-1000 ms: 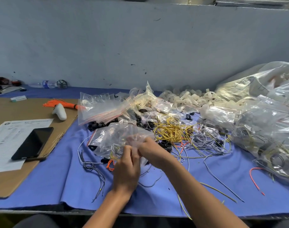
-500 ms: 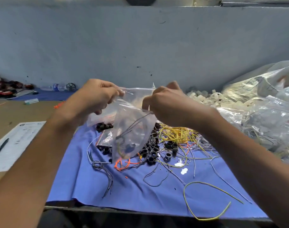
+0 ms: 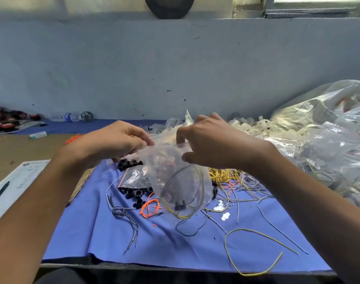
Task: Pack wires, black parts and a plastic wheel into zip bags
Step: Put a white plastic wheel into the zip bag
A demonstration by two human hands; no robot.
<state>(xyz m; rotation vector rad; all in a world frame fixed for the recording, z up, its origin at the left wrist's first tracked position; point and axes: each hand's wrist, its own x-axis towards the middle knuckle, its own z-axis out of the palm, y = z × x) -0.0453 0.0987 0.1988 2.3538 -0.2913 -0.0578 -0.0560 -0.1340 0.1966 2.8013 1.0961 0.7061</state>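
Note:
A clear zip bag (image 3: 179, 181) hangs in the air above the blue cloth (image 3: 158, 242), with coiled wires and a black part at its bottom. My left hand (image 3: 113, 142) pinches the bag's top edge on the left. My right hand (image 3: 211, 144) pinches the same edge on the right. Below lie loose black parts (image 3: 136, 194), orange wires (image 3: 150, 208), grey wires (image 3: 121, 214), a yellow wire bundle (image 3: 222, 175) and a long olive wire (image 3: 254, 253). White plastic wheels (image 3: 250, 125) are heaped at the back right.
Large clear bags (image 3: 326, 144) of packed parts fill the right side. Another small zip bag (image 3: 134, 177) lies on the cloth. A cardboard sheet (image 3: 21, 148) with a paper form (image 3: 17, 181) lies at the left. A water bottle (image 3: 70, 116) stands by the wall.
Both hands lifted the zip bag from the cloth to chest height a second ago. Since half a second ago the bag has swung slightly right and the hands stay at its top edge.

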